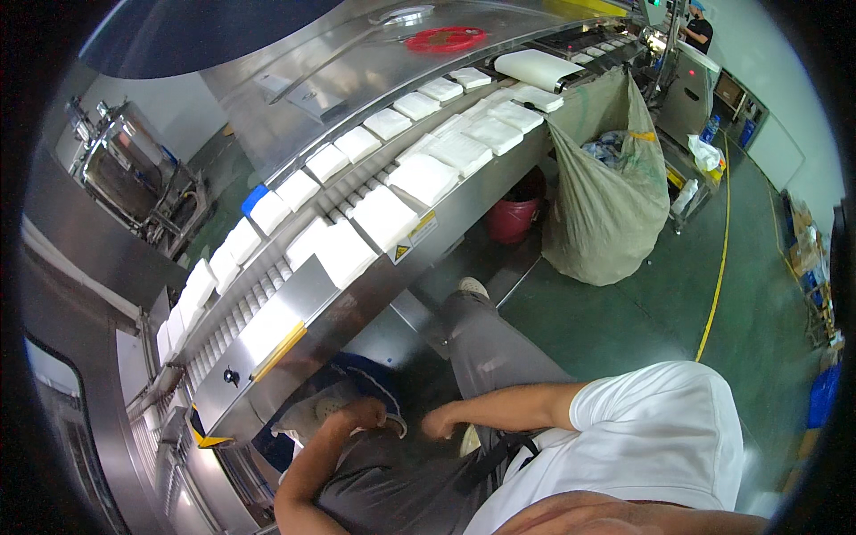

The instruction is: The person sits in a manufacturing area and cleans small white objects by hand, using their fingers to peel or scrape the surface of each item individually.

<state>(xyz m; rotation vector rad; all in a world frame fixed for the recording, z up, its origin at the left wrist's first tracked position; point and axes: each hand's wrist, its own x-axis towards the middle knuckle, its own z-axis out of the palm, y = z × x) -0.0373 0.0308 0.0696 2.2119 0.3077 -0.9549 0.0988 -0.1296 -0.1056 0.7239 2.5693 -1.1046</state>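
Observation:
Both hands are low over my lap, beside the metal conveyor frame. My left hand (364,413) has its fingers curled at the edge of a pale cloth-like thing (303,417); what it grips is hidden. My right hand (437,423) is a short way to the right, its fingers bent downward and closed, and anything in them is out of sight. Ahead, the conveyor (290,325) carries two rows of flat white packs (385,217), one row on a narrow far lane and the other overlapping on the near rollers. Neither hand touches these packs.
A large beige sack (593,223) hangs at the conveyor's far right, next to a red bucket (514,214) underneath. A steel tank (125,165) stands far left. A red round tray (446,38) rests on the metal cover. Another person (698,31) is at the back right.

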